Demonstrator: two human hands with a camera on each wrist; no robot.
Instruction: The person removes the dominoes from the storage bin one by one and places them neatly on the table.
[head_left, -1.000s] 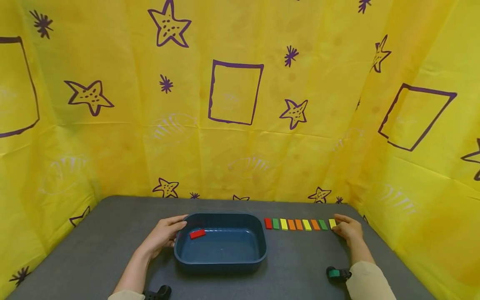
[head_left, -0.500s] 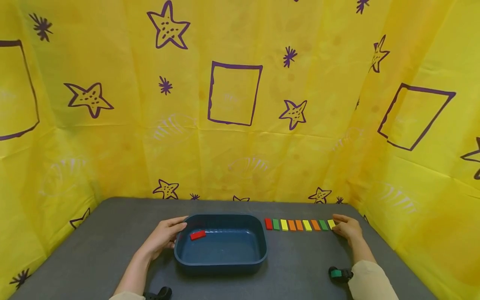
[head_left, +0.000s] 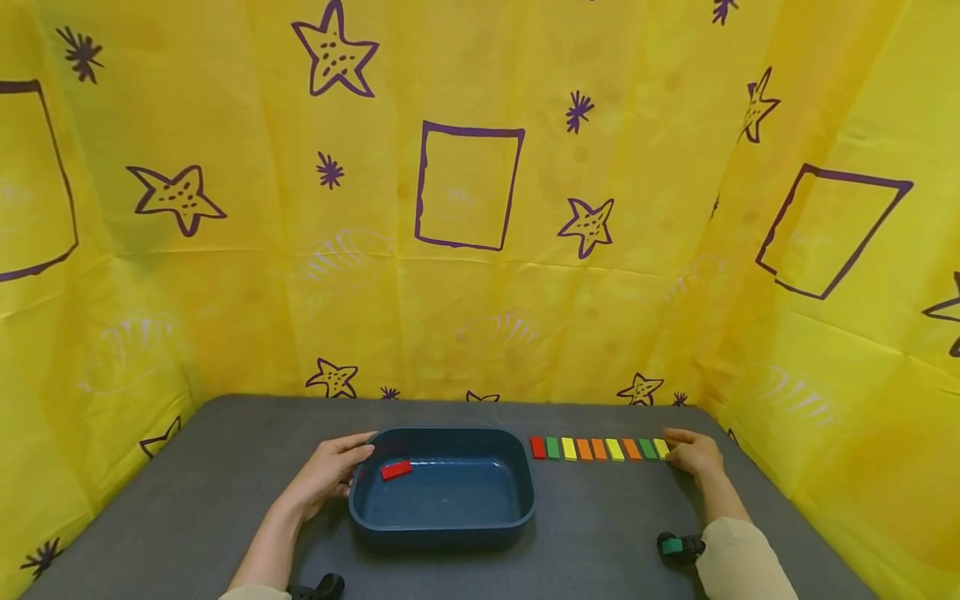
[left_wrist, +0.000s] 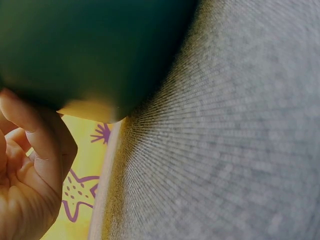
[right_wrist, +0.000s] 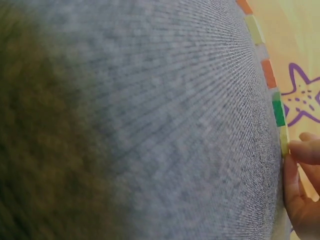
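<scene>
A dark blue rectangular tub stands on the grey table, with one red domino-like block lying inside it. My left hand holds the tub at its left end, fingers at the far left corner; in the left wrist view, bent fingers meet the tub's wall. To the tub's right runs a row of small flat blocks. My right hand pinches the yellow block at the row's right end, beside a green block. The hand partly covers that yellow block, also in the right wrist view.
The row holds several red, green, yellow and orange blocks, starting with a red block close to the tub's right wall. A yellow patterned curtain encloses the grey table at the back and both sides.
My right hand has slid the yellow end block slightly left, narrowing the gap until it sits against or very close to the green block. The left hand and tub have stayed put.
</scene>
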